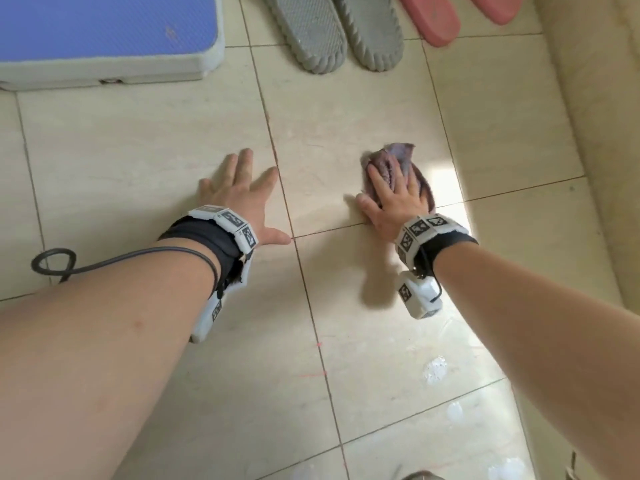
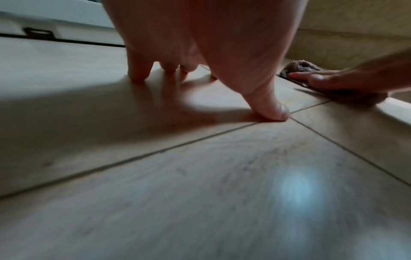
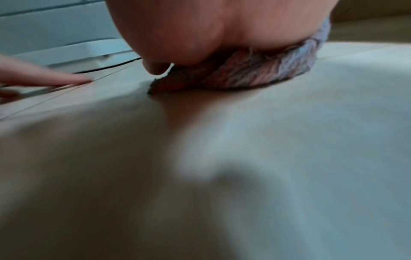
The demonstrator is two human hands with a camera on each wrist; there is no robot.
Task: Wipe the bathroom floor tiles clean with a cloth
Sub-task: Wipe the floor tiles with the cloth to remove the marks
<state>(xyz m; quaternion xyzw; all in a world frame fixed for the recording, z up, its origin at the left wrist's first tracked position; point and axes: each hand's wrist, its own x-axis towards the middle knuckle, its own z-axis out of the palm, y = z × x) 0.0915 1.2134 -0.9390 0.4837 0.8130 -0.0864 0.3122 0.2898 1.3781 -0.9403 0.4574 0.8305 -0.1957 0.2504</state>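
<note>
Tiles (image 1: 346, 109) glossy; left hand (image 1: 239, 199) spread flat, right hand (image 1: 394, 199) fingers splayed on cloth (image 1: 398, 157). Could slip or bunch.

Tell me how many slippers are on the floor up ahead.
4, all cut off by the frame's top edge: two grey slippers side by side at top centre, two pink slippers to their right.

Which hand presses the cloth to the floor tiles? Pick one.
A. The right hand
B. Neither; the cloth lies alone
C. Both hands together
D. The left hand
A: the right hand lies flat on the cloth, while the left hand rests spread on a bare floor tile.
</note>
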